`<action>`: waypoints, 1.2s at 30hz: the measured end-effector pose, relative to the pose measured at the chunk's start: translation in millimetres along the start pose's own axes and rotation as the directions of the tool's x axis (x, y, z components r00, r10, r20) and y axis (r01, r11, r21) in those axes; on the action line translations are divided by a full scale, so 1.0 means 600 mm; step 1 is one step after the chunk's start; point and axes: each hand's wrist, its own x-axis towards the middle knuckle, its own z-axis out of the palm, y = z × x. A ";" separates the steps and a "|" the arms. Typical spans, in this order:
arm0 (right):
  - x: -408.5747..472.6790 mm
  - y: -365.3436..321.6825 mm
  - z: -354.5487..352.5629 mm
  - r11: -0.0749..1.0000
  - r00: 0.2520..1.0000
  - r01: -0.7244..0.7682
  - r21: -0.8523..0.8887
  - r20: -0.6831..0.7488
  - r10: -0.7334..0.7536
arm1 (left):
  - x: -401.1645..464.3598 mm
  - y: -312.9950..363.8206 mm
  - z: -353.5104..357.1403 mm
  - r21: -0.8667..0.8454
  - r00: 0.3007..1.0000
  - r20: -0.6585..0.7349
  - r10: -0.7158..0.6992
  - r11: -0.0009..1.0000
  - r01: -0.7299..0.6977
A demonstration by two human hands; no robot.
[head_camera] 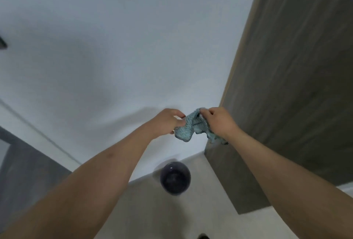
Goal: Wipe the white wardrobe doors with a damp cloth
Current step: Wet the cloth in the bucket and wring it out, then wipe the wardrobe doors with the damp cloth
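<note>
Both hands hold the teal cloth (193, 127) bunched between them: the left hand (168, 122) grips its left end with curled fingers, the right hand (217, 121) pinches its top edge. Behind them stands the white wardrobe door (114, 47); a dark round bowl (175, 178) sits on the floor below, and a brown panel (296, 66) rises to the right.
</note>
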 end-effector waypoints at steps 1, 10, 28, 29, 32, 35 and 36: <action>-0.010 -0.013 -0.013 1.000 1.000 -0.018 0.009 0.009 0.018 | -0.013 0.013 -0.005 -0.074 1.000 -0.012 -0.002 0.997 0.001; -0.102 -0.081 -0.006 0.907 0.982 -0.186 0.377 0.048 0.181 | -0.112 0.022 -0.026 -0.785 0.901 0.405 0.156 0.565 0.254; -0.413 0.030 -0.218 0.546 0.952 -0.273 0.792 0.141 0.272 | -0.178 0.195 0.143 -0.547 0.608 0.717 0.340 0.816 0.189; -0.431 0.034 -0.231 0.539 0.962 -0.252 0.804 0.148 0.230 | -0.188 0.211 0.167 -0.539 0.589 0.729 0.348 0.823 0.180; -0.477 0.051 -0.256 0.673 0.936 -0.347 0.653 0.195 0.293 | -0.224 0.249 0.261 -0.360 0.536 0.813 0.229 0.921 0.153; -0.531 0.091 -0.289 0.695 0.939 -0.304 0.651 0.084 0.333 | -0.256 0.284 0.347 -0.238 0.515 0.843 0.158 0.967 0.094; -0.549 0.103 -0.301 0.691 0.943 -0.261 0.674 0.026 0.330 | -0.263 0.297 0.367 -0.223 0.490 0.858 0.154 0.971 0.085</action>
